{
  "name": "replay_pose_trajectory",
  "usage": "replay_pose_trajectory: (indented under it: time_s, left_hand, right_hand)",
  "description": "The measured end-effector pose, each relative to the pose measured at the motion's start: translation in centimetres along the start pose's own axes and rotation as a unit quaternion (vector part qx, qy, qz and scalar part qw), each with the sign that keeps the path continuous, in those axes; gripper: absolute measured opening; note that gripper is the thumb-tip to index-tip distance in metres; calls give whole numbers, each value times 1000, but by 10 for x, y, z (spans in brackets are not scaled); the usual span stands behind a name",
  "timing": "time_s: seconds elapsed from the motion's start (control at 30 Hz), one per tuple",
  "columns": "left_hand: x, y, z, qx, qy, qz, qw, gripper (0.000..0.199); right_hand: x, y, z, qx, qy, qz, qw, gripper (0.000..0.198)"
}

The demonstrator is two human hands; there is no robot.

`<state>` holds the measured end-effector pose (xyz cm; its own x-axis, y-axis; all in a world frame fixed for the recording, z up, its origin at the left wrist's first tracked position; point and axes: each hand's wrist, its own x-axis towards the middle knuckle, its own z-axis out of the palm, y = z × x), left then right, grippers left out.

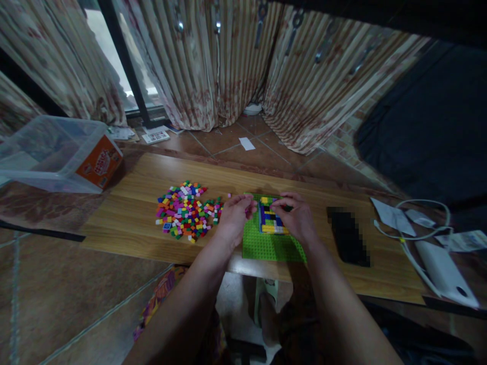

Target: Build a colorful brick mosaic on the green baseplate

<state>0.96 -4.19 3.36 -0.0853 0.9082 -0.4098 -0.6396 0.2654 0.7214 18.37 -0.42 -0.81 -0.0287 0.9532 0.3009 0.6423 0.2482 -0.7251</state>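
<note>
A green studded baseplate (258, 248) lies on the wooden table, bearing a low build of yellow, blue and white toy bricks (273, 229). My right hand (299, 218) reaches over the build from the right, thumb and forefinger pinched together at its upper part. Whatever is between those fingertips is too small to tell. Just left of the build, my left hand (234, 218) hovers by the baseplate's edge with its fingers curled closed; what they hold, if anything, is hidden. Beside it spreads a pile of loose coloured bricks (186, 210).
A clear plastic bin (49, 132) with an orange label stands at the far left. Right of the baseplate lies a dark, pixelated flat object (348, 235). Farther right are a white cable (411, 253), papers (393, 215) and a white device (445, 274). Curtains (213, 71) hang behind.
</note>
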Motion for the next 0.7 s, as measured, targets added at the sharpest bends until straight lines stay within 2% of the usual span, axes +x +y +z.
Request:
replay_pose_trajectory:
  time_s: [0.2, 0.37, 0.53, 0.6, 0.7]
  left_hand:
    - [1, 0, -1, -23, -4, -11, 1000, 6]
    - [-1, 7, 1, -77, -1, -63, 995, 16]
    - [-3, 11, 3, -115, -5, -92, 989, 30]
    - [-4, 11, 3, -122, -12, -93, 988, 33]
    - [-3, 9, 3, -126, -33, -92, 987, 37]
  right_hand:
    - [-2, -2, 1, -10, 5, 0, 1000, 9]
    - [-3, -2, 2, -24, 4, -14, 1000, 11]
    - [-9, -21, -5, -5, 50, -83, 995, 11]
    - [-13, -36, -7, 5, 33, -126, 991, 12]
    - [-18, -55, -6, 7, -38, -167, 985, 15]
